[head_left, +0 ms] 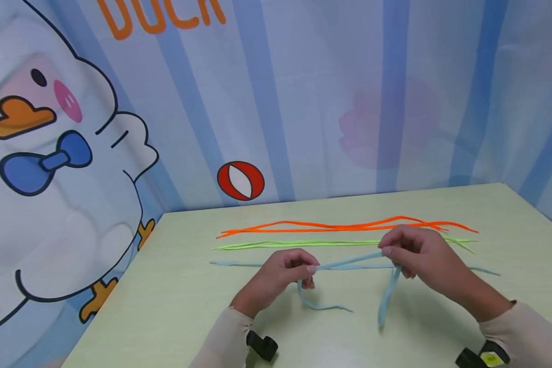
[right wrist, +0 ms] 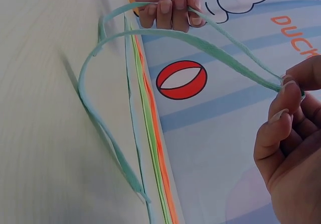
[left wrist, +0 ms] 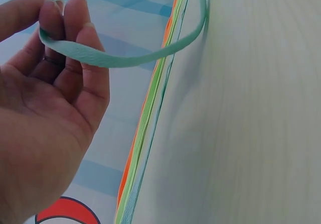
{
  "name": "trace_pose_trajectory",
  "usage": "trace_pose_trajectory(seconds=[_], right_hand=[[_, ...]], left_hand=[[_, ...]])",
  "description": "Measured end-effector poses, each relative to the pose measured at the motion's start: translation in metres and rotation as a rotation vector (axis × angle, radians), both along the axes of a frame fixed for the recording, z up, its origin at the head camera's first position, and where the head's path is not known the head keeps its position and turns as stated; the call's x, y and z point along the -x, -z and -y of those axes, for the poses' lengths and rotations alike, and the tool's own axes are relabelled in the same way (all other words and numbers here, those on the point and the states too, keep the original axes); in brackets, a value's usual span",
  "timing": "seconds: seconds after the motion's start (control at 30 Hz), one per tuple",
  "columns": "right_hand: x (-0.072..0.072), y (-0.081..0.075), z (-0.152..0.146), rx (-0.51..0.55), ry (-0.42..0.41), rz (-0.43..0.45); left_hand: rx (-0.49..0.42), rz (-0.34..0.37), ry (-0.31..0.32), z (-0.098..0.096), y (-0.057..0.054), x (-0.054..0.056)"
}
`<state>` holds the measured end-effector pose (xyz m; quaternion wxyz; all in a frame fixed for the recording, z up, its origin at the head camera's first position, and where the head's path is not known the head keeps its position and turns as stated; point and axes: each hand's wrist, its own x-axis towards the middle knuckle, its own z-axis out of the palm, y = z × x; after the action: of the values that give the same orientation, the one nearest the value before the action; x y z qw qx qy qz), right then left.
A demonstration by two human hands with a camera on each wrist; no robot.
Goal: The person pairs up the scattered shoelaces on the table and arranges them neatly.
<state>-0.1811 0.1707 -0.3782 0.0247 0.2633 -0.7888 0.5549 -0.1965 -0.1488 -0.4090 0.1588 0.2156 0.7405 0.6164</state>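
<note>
A light blue flat lace (head_left: 349, 261) runs between my two hands above the table. My left hand (head_left: 285, 273) pinches it between thumb and fingers, and a loose end hangs below and curls towards the tabletop. On the other side, my right hand (head_left: 416, 253) pinches the lace at its fingertips, with a tail dropping beneath. In the right wrist view, two strands of the lace (right wrist: 200, 42) meet at the right fingertips. The left wrist view shows the lace (left wrist: 120, 61) passing across the left fingers. Another light blue lace (head_left: 234, 264) lies straight on the table behind both hands.
Behind the blue lace, green laces (head_left: 303, 243) and orange laces (head_left: 267, 231) lie in rows across the pale table (head_left: 165, 306). A printed curtain (head_left: 303, 102) with a duck and a ball stands along the table's back and left edges.
</note>
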Motion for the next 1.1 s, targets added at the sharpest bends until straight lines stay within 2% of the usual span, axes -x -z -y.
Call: trace_pose_trajectory(seconds=[0.23, 0.67, 1.1], right_hand=[[0.003, 0.0, -0.004, 0.005, 0.014, 0.006], [0.004, 0.001, -0.008, 0.002, 0.047, 0.001], [0.007, 0.002, -0.013, -0.004, 0.065, 0.014]], left_hand=[[0.022, -0.001, -0.011, 0.004, -0.001, 0.002], [0.066, -0.007, -0.081, 0.009, -0.001, 0.002], [0.052, -0.007, -0.099, 0.016, 0.0, 0.005]])
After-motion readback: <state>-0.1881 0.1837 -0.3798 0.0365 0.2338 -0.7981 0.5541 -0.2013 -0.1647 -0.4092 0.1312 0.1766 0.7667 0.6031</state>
